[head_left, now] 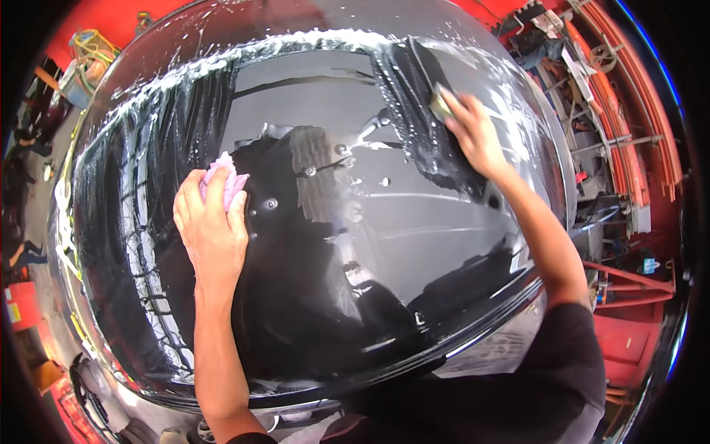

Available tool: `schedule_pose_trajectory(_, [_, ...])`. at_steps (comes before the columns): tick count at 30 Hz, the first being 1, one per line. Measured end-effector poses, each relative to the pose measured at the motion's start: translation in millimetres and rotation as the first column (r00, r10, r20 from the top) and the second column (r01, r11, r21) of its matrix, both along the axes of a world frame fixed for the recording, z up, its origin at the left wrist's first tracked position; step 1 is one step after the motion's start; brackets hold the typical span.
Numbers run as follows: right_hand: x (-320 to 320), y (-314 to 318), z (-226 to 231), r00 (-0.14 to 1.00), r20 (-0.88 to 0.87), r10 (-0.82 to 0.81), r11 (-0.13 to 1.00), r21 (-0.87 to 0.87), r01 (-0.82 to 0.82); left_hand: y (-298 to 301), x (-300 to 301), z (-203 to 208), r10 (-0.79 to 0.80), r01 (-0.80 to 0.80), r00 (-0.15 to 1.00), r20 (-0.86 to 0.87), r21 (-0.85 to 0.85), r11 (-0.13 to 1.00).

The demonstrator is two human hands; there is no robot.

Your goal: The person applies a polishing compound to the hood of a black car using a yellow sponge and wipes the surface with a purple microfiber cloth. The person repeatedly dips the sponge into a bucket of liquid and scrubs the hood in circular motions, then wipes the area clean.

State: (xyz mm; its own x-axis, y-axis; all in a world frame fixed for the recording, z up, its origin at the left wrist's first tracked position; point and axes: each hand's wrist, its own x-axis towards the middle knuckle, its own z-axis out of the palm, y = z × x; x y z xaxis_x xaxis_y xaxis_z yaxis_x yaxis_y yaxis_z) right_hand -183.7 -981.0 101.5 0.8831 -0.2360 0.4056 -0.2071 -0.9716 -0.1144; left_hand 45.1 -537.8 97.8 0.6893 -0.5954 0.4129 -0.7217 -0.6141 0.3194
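Note:
A glossy black car panel (281, 311) curves across the middle of the view, streaked with white suds (296, 41) along its far part and left side. On its left half, my left hand (211, 226) grips a crumpled lilac cloth (225, 180), which sticks out past the fingertips. Farther off to the right, my right hand (479, 137) holds a small yellowish block, like a sponge (441, 105), against the wet surface. Its fingers partly cover the block. Between the hands lies a smoother, reflective stretch with a few drops.
Red racks (610, 89) with metal parts and long pieces line the right side. Coiled hoses (95, 48) hang at the far left. Yellow-green tape (68, 222) runs along the panel's left edge. Red boxes (26, 305) stand at the lower left.

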Motion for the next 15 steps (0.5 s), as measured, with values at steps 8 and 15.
schedule_pose_trajectory(8, [117,-186,-2,0.966,0.122,-0.23,0.945,-0.208,0.251,-26,-4,5,-0.054,0.053,0.998,-0.037,-0.03,0.998])
schedule_pose_trajectory(15, [-13,-21,7,0.999,-0.034,0.008,0.999,0.054,-0.006,-5,0,7,0.001,-0.001,0.999,-0.041,-0.011,1.0])
